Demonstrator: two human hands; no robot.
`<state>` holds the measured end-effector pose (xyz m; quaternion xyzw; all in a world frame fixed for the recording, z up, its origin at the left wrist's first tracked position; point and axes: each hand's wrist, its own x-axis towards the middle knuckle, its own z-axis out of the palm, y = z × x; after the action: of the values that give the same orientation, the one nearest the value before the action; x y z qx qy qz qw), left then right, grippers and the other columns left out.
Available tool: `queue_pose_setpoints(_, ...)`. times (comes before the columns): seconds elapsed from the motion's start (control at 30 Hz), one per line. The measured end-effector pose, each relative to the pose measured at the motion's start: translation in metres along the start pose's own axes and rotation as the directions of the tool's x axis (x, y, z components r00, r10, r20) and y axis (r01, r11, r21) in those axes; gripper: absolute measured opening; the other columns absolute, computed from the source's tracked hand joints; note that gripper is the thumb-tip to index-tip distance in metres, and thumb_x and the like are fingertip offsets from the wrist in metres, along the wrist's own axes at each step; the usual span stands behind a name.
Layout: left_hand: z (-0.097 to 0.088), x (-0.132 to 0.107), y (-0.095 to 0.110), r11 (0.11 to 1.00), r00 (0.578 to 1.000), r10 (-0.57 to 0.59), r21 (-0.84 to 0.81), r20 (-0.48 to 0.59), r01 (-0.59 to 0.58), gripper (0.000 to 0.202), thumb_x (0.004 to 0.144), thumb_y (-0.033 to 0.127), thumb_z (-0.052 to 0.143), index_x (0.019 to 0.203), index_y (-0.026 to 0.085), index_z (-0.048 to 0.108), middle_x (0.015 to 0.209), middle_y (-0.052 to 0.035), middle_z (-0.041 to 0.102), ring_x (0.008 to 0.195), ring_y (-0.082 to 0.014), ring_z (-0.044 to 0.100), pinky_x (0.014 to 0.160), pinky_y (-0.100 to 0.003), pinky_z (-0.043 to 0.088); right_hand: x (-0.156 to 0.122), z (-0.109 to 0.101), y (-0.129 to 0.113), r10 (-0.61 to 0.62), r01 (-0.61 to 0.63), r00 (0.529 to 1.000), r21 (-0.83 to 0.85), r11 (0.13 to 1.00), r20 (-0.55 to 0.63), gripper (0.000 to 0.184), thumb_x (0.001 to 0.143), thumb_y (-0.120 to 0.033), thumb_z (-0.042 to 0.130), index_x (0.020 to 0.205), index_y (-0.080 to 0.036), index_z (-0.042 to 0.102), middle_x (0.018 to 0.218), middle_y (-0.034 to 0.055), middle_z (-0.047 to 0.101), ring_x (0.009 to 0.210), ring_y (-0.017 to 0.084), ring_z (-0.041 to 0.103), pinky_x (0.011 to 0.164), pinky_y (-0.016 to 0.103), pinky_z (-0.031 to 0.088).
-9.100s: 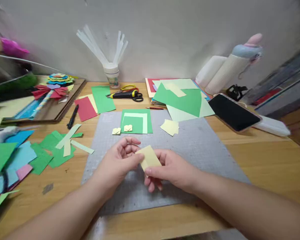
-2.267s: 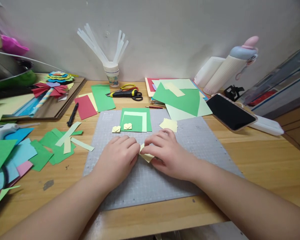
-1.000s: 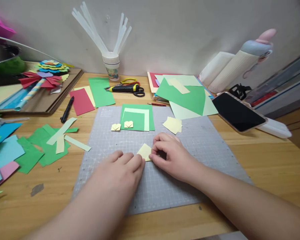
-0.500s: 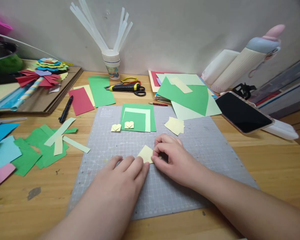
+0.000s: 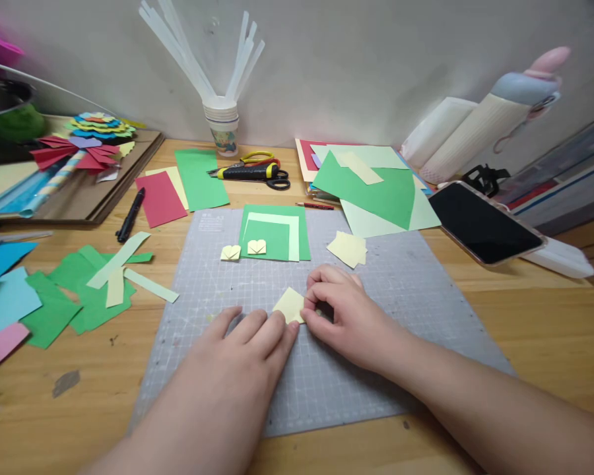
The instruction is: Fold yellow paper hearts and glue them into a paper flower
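A small folded piece of pale yellow paper [image 5: 288,305] lies on the grey cutting mat [image 5: 406,290]. My left hand [image 5: 242,349] rests flat on the mat, fingers stretched out, fingertips pressing the paper's lower left edge. My right hand [image 5: 344,310] is curled, its fingertips pinching the paper's right edge. Two small yellow paper hearts [image 5: 230,252] [image 5: 256,247] lie farther back, one on a green sheet [image 5: 277,232]. Another pale yellow piece [image 5: 347,249] lies to their right.
Scissors and a utility knife [image 5: 252,173] lie at the back by a paper cup of glue sticks [image 5: 222,128]. A phone [image 5: 482,222] rests at right. Green and blue scraps [image 5: 79,300] cover the left; a black pen [image 5: 130,214] lies near red paper [image 5: 161,198].
The yellow paper came down from my hands onto the mat and is folded smaller. Over the last second my hands barely shift, still pressing it.
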<state>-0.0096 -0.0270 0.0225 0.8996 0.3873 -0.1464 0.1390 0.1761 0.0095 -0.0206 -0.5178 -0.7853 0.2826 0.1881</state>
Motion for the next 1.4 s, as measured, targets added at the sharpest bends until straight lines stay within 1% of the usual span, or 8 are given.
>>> queue_pose_setpoints(0.13, 0.002, -0.001, 0.001, 1.000, 1.000, -0.027, 0.004, -0.004, 0.027, 0.065, 0.078, 0.029, 0.052, 0.141, 0.013, 0.044, 0.134, -0.0122, 0.056, 0.117, -0.0319, 0.051, 0.110, -0.056, 0.031, 0.001, 0.000, 0.000, -0.006, 0.006, 1.000, -0.006, 1.000, -0.003, 0.013, 0.078, -0.010, 0.058, 0.068, -0.018, 0.056, 0.089, 0.0010, 0.055, 0.092, 0.018, 0.052, 0.085, 0.038, 0.033)
queue_pose_setpoints(0.33, 0.007, 0.001, -0.001, 1.000, 1.000, -0.008, 0.004, -0.026, 0.008, 0.070, 0.076, 0.033, 0.054, 0.142, 0.014, 0.043, 0.135, -0.0131, 0.055, 0.118, -0.0341, 0.050, 0.110, -0.057, 0.030, 0.001, -0.001, 0.000, -0.009, 0.009, 1.000, -0.022, 1.000, 0.009, 0.012, 0.078, -0.010, 0.057, 0.069, -0.018, 0.055, 0.089, 0.0015, 0.055, 0.093, 0.018, 0.052, 0.084, 0.038, 0.033)
queue_pose_setpoints(0.53, 0.001, 0.000, 0.000, 1.000, 1.000, -0.013, -0.003, -0.010, 0.013, 0.075, 0.071, 0.030, 0.061, 0.142, 0.015, 0.043, 0.130, -0.0130, 0.058, 0.114, -0.0336, 0.052, 0.108, -0.056, 0.032, 0.001, -0.001, 0.001, -0.018, 0.018, 1.000, -0.021, 1.000, 0.005, 0.013, 0.078, -0.010, 0.057, 0.069, -0.018, 0.054, 0.089, 0.0010, 0.055, 0.092, 0.018, 0.052, 0.083, 0.038, 0.032)
queue_pose_setpoints(0.63, 0.001, 0.000, 0.001, 1.000, 0.999, 0.009, -0.003, -0.038, -0.009, 0.078, 0.070, 0.030, 0.062, 0.144, 0.016, 0.040, 0.131, -0.0133, 0.057, 0.113, -0.0340, 0.052, 0.106, -0.056, 0.034, 0.001, 0.000, 0.003, -0.030, 0.030, 1.000, -0.018, 0.999, 0.005, 0.013, 0.078, -0.011, 0.057, 0.069, -0.018, 0.054, 0.088, 0.0005, 0.055, 0.090, 0.017, 0.052, 0.083, 0.037, 0.033)
queue_pose_setpoints(0.77, 0.008, 0.002, -0.001, 1.000, 0.997, 0.013, 0.020, -0.082, -0.012, 0.071, 0.073, 0.028, 0.058, 0.141, 0.015, 0.043, 0.129, -0.0132, 0.058, 0.110, -0.0338, 0.052, 0.103, -0.055, 0.036, 0.001, 0.000, 0.003, -0.036, 0.036, 0.999, -0.018, 0.999, -0.001, 0.013, 0.078, -0.011, 0.058, 0.069, -0.019, 0.055, 0.088, 0.0006, 0.055, 0.091, 0.017, 0.052, 0.084, 0.038, 0.033)
queue_pose_setpoints(0.9, 0.015, 0.003, -0.002, 0.999, 0.992, 0.014, 0.032, -0.123, -0.010, 0.076, 0.067, 0.029, 0.061, 0.140, 0.018, 0.043, 0.127, -0.0120, 0.057, 0.110, -0.0344, 0.050, 0.101, -0.055, 0.036, 0.001, -0.001, 0.002, -0.028, 0.028, 1.000, -0.019, 0.999, 0.006, 0.013, 0.079, -0.012, 0.058, 0.069, -0.019, 0.055, 0.088, 0.0003, 0.055, 0.091, 0.017, 0.052, 0.083, 0.037, 0.032)
queue_pose_setpoints(1.23, 0.000, 0.001, -0.001, 1.000, 1.000, -0.008, -0.010, -0.029, 0.007, 0.075, 0.066, 0.030, 0.065, 0.138, 0.020, 0.047, 0.128, -0.0129, 0.058, 0.111, -0.0342, 0.052, 0.101, -0.055, 0.036, 0.002, -0.001, 0.002, -0.026, 0.026, 1.000, -0.013, 1.000, -0.003, 0.013, 0.078, -0.011, 0.058, 0.067, -0.018, 0.056, 0.087, 0.0002, 0.056, 0.090, 0.017, 0.052, 0.083, 0.037, 0.032)
queue_pose_setpoints(1.4, 0.002, 0.002, -0.001, 1.000, 0.998, -0.012, -0.005, -0.061, 0.012, 0.071, 0.069, 0.026, 0.062, 0.138, 0.019, 0.046, 0.126, -0.0131, 0.059, 0.110, -0.0344, 0.053, 0.099, -0.056, 0.037, 0.003, -0.002, 0.002, -0.025, 0.025, 1.000, -0.008, 1.000, 0.003, 0.013, 0.078, -0.011, 0.058, 0.067, -0.019, 0.056, 0.087, 0.0002, 0.056, 0.090, 0.017, 0.053, 0.083, 0.038, 0.032)
